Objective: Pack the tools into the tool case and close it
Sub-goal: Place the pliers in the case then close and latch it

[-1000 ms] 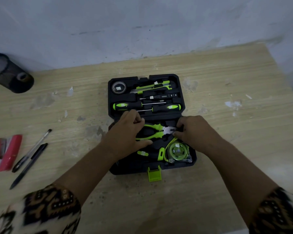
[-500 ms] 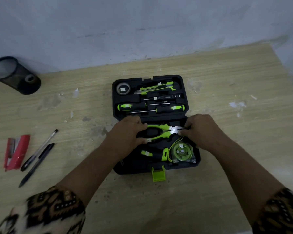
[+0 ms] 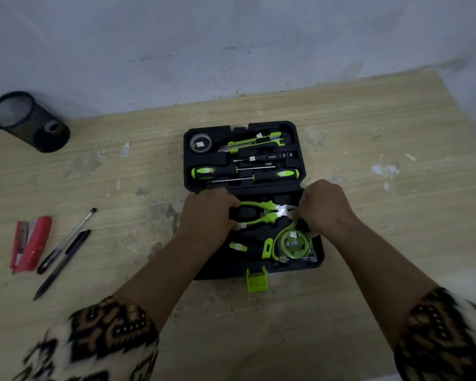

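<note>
Both hands, left hand [image 3: 206, 213] and right hand [image 3: 323, 207], are still gripping the pliers [image 3: 259, 214], now seating them lower into the tool case [image 3: 308, 266]'s near half.

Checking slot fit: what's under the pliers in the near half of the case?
Under the pliers only the black moulded tray of the tool case shows, between the handles. The left hand covers the handle ends, the right hand the nose, so those recesses are hidden.
</note>
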